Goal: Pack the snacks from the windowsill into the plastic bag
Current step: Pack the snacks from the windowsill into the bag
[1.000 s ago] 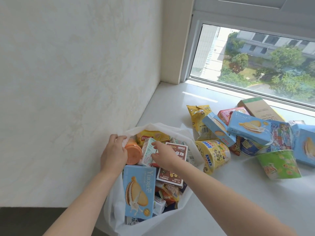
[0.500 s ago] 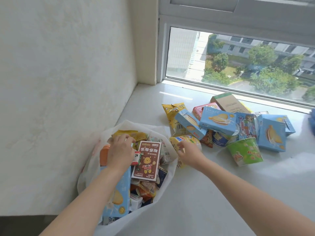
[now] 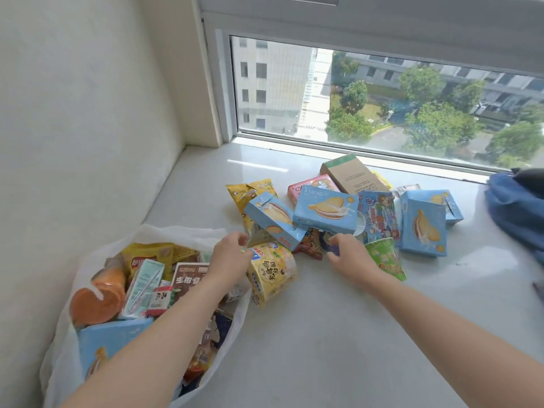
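Curling loosely, the fingers of the left hand [image 3: 232,254] hover at the upper rim of the yellow cup [image 3: 272,272], which lies tipped on its side just beside the mouth of the plastic bag [image 3: 73,343]; whether they already touch it I cannot tell, since the wrist hides the contact. The right hand [image 3: 344,251] has its fingers bent round a small dark blue packet [image 3: 328,241] at the near edge of the snack pile, seemingly pinching it, though blur makes the hold uncertain. Both arms reach out over the windowsill [image 3: 323,334], probably so that two items can be gathered in one pass. The bag sits against the wall, mouth open upward and already crowded with boxes and an orange-lidded jar [image 3: 97,301], so nearby snacks need little carrying. Further back, blue biscuit boxes [image 3: 325,213], a green cup [image 3: 384,256] and a brown carton [image 3: 351,175] remain unpacked in a loose heap.
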